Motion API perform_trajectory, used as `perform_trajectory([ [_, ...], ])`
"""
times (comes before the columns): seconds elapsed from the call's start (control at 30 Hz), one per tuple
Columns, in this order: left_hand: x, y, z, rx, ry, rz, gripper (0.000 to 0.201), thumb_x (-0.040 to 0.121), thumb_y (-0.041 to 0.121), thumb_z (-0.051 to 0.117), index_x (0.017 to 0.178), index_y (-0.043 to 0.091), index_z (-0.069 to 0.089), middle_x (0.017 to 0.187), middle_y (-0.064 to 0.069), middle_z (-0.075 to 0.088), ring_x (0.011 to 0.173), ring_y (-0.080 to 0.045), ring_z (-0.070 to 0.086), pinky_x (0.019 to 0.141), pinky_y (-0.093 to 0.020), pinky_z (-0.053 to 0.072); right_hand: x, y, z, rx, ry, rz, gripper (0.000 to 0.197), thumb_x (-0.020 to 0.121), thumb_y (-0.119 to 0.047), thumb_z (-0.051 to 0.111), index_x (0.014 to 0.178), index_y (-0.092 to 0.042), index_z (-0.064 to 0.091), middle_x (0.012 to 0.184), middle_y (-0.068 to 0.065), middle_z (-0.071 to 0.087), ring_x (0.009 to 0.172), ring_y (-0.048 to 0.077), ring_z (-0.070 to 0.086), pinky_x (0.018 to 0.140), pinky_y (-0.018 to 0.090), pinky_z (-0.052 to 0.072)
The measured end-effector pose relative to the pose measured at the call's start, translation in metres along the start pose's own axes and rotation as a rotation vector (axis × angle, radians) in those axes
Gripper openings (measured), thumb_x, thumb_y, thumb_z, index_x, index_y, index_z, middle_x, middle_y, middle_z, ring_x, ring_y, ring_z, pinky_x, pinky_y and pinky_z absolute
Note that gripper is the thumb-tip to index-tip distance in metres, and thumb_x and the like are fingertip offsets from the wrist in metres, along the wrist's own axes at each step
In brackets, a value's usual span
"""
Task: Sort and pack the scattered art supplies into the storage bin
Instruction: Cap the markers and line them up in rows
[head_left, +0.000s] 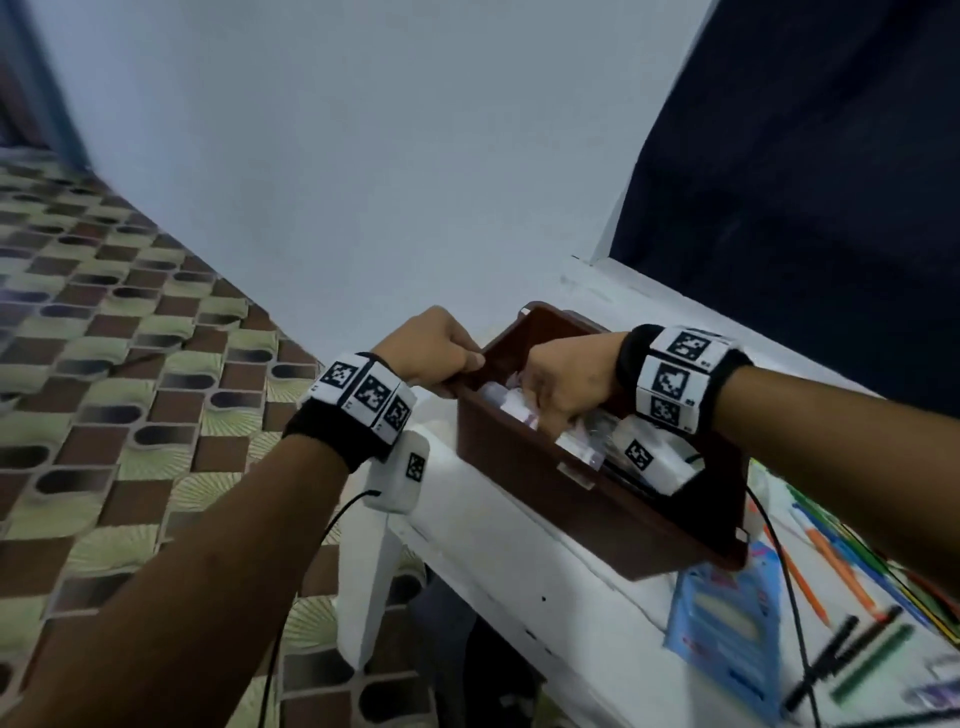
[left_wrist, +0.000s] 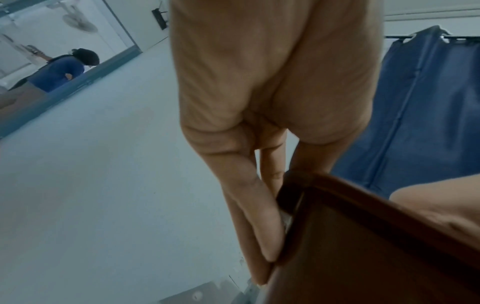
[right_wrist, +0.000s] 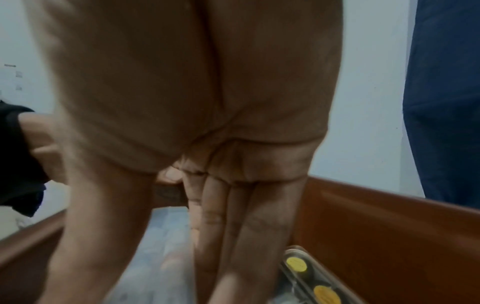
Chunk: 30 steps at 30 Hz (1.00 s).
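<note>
Head view: white table (head_left: 498, 525), patterned floor (head_left: 130, 338); left hand (head_left: 431, 348) gripping brown bin (head_left: 571, 499); right hand (head_left: 566, 379) inside, grasp unclear

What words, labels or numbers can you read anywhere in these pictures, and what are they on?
No text is readable.
Blue packet on the white table: print too blurred.
Wrist bands on the left hand and right hand: black-and-white square code markers, no words.
Clear paint case in the brown bin: yellow pots, no legible label.

Dim, bluish, even light; soft motion blur throughout, wide-angle stretching toward the edges.
</note>
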<state>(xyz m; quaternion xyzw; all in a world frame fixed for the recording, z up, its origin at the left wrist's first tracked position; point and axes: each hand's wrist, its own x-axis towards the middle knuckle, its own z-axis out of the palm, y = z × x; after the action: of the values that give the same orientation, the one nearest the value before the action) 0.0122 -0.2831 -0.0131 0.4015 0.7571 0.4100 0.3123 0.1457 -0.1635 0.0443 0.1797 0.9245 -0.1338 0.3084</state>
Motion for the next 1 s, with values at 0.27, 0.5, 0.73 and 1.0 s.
perform_trajectory([
  [0.27, -0.001, 0.002, 0.001, -0.073, 0.004, -0.033, 0.012, 0.091, 0.009, 0.063, 0.087, 0.008, 0.075, 0.072, -0.009, 0.069, 0.064, -0.019, 0.068, 0.071, -0.036, 0.061, -0.008, 0.005, 0.005, 0.191, -0.033, -0.027, 0.020, 0.084, 0.010, 0.063, 0.080, -0.010, 0.067, 0.074, 0.009, 0.069, 0.065, 0.018, 0.067, 0.059, 0.025, 0.057],
  [0.5, -0.001, 0.011, 0.003, 0.077, 0.044, -0.014, 0.009, 0.089, 0.008, 0.064, 0.090, 0.007, 0.073, 0.092, -0.014, 0.071, 0.080, -0.025, 0.070, 0.074, -0.035, 0.060, -0.015, 0.006, 0.015, 0.186, -0.002, -0.012, 0.022, 0.084, 0.010, 0.053, 0.087, -0.010, 0.062, 0.073, 0.002, 0.063, 0.057, 0.008, 0.058, 0.054, 0.025, 0.050],
  [0.73, -0.004, 0.039, 0.024, 0.354, 0.270, 0.160, 0.031, 0.086, 0.021, 0.064, 0.118, 0.022, 0.064, 0.124, -0.005, 0.060, 0.116, -0.023, 0.056, 0.096, -0.032, 0.043, -0.039, 0.018, 0.018, 0.279, 0.110, -0.031, 0.024, 0.096, -0.004, 0.053, 0.117, -0.001, 0.064, 0.103, 0.022, 0.067, 0.076, 0.016, 0.063, 0.068, 0.032, 0.060],
  [1.0, -0.016, 0.105, 0.074, 0.331, 0.222, 0.332, 0.012, 0.085, 0.021, 0.069, 0.097, 0.019, 0.072, 0.097, -0.002, 0.070, 0.090, -0.016, 0.062, 0.077, -0.023, 0.043, -0.140, 0.071, 0.028, 0.385, 0.360, 0.048, 0.024, 0.097, -0.007, 0.054, 0.119, -0.009, 0.062, 0.106, 0.011, 0.071, 0.091, 0.021, 0.072, 0.080, 0.035, 0.060],
])
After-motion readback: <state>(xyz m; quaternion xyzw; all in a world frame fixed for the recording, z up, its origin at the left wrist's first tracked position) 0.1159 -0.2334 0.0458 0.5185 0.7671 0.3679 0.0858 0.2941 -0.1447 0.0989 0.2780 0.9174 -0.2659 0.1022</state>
